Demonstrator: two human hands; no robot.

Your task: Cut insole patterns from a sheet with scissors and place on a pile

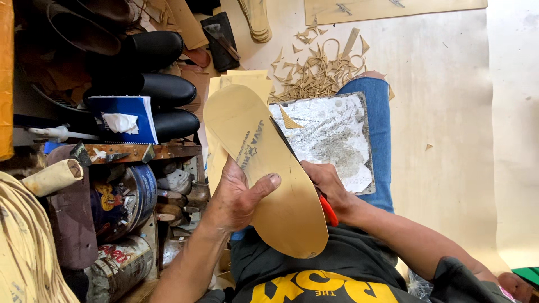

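Note:
My left hand grips a tan sole-shaped board piece, thumb pressed on its upper face. My right hand is closed on a cutting tool with a red handle; its dark blade runs along the right edge of the sole piece. Under both lies a worn grey cutting slab resting on my knee in blue jeans. A small tan triangle offcut lies on the slab.
A heap of tan trimmings lies on the floor beyond the knee. Black shoes, a blue notebook, tins and tools crowd the left. Tan sheets lie at the top, stacked cut soles at lower left.

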